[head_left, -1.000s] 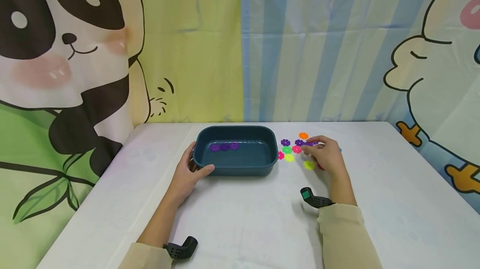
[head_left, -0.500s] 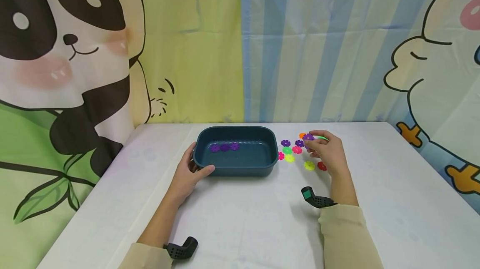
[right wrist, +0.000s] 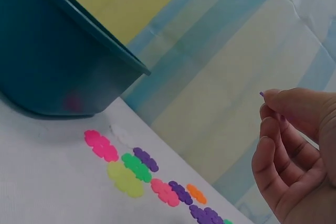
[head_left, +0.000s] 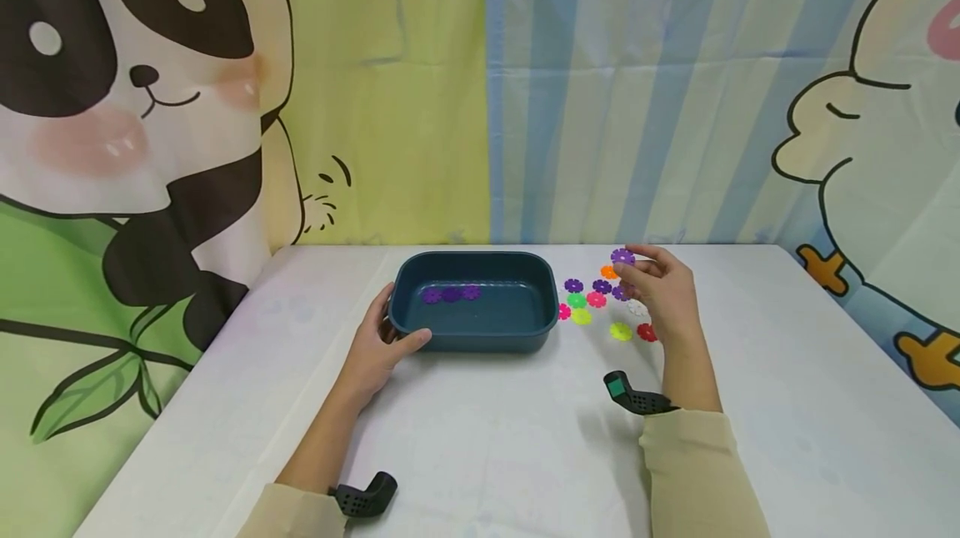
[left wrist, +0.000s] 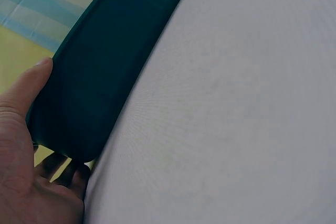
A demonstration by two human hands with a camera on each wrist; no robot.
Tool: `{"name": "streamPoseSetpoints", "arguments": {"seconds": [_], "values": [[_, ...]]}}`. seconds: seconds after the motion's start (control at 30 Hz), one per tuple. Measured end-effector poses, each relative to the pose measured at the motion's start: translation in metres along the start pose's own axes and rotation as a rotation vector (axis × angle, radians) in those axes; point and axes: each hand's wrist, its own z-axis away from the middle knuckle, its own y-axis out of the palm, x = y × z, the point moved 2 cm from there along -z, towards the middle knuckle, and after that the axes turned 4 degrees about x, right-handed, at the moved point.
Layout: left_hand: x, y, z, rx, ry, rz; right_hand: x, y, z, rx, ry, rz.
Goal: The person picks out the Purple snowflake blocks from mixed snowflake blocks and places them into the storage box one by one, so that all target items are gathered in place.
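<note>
A dark blue rectangular plastic tub (head_left: 480,343) stands on the white table. My left hand (head_left: 377,354) grips its near left corner, thumb over the rim and fingers round the side; the left wrist view shows the same hold (left wrist: 21,156). Inside the tub lie 3 purple flower-shaped discs (head_left: 452,294). Between thumb and fingertips my right hand (head_left: 667,292) pinches another purple flower-shaped disc (head_left: 622,257), raised above the table right of the tub. Only a sliver of that disc shows in the right wrist view, at the fingertips.
Several loose flower-shaped discs lie right of the tub, among them green (head_left: 576,300), yellow (head_left: 620,331), red (head_left: 647,332), orange (head_left: 609,272) and purple (head_left: 573,285). A printed curtain (head_left: 600,104) hangs behind the table's far edge.
My right hand has picked the purple disc up from the group and raised it, moving upward and slightly right in the head view. My left hand and the tub have stayed put.
</note>
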Motion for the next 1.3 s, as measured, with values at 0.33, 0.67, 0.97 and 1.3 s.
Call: {"name": "streamPoseSetpoints", "arguments": {"seconds": [0.33, 0.67, 0.97, 1.3], "values": [[0.001, 0.0, -0.001, -0.004, 0.001, -0.003, 0.022, 0.006, 0.006, 0.022, -0.05, -0.197], [0.001, 0.001, -0.002, 0.005, 0.002, 0.004, 0.044, 0.021, 0.015, 0.037, -0.202, -0.151], [0.002, 0.0, -0.002, -0.005, -0.005, 0.014, 0.054, 0.032, 0.017, 0.06, -0.255, -0.164], [0.002, 0.0, -0.002, -0.009, -0.002, 0.019, 0.059, 0.037, 0.019, 0.058, -0.263, -0.162]]}}
